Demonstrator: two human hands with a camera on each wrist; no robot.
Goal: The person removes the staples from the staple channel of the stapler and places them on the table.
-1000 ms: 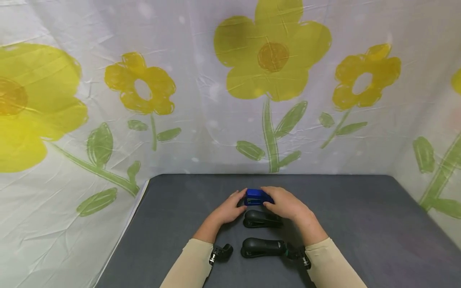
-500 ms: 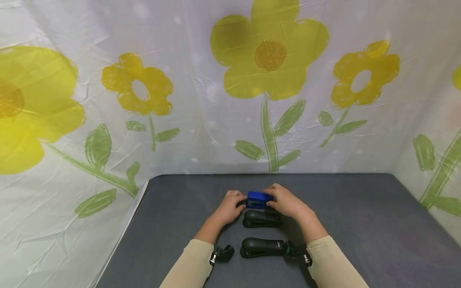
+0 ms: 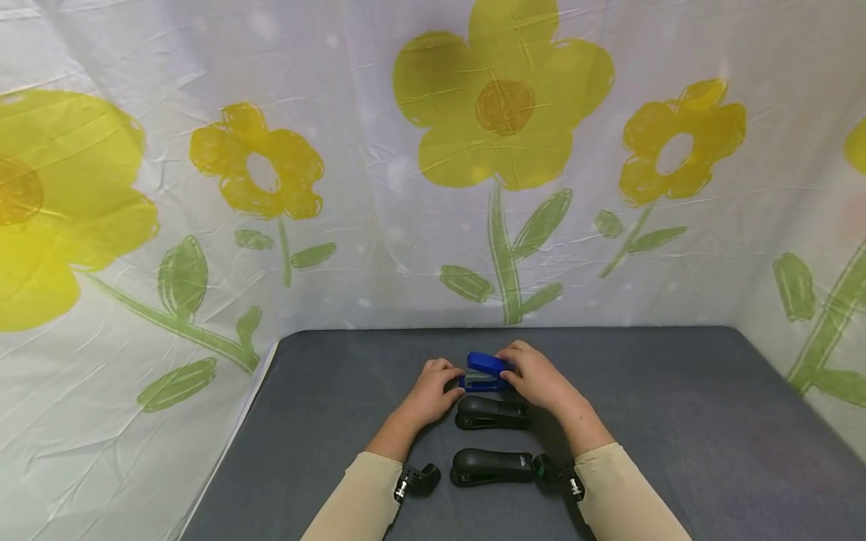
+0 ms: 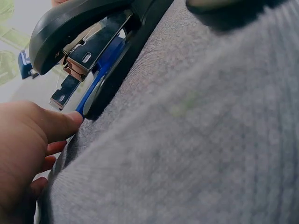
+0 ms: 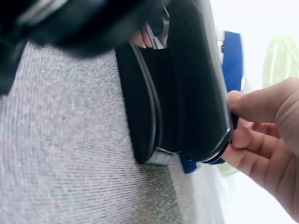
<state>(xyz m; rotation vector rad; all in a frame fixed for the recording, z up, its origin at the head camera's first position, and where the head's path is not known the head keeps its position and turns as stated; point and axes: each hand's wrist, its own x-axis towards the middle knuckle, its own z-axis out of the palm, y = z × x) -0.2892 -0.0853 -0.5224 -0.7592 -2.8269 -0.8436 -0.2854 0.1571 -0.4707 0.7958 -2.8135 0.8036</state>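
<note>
1. On the far part of the dark grey worktop (image 3: 676,436), lying crosswise: a blue stapler (image 3: 482,385), with its top arm (image 3: 487,364) raised and tilted above the metal rail (image 3: 477,376) and the base.

2. At the left end of the base: Left hand (image 3: 431,392), thumb and fingers curled in close around the tip, with only a narrow gap between.

3. On the raised arm, toward its right end: Right hand (image 3: 533,376), in a narrow thumb-and-finger pinch on the blue plastic.

4. Likely main hazard: a sudden drop of the arm, caused by a slip of that small pinch on a smooth-looking surface. Possible result: a nipped left finger, given its place right at the front tip.

5. Also possible: a skid or tip of the base, from a lift stronger than the light-looking hold at the other end.

6. Possible strain at the hinge, from too wide a swing or a sideways twist.

7. Just beside, on the near side: a black stapler (image 3: 491,413), easily nudged by a low palm or wrist.

8. Nearer again, set apart: a second black stapler (image 3: 492,466), with the right wrist camera (image 3: 551,469) seemingly close to its right end. Possible bump there, from a drop of the forearm.

9. Staples in the rail: too small to tell.
</note>
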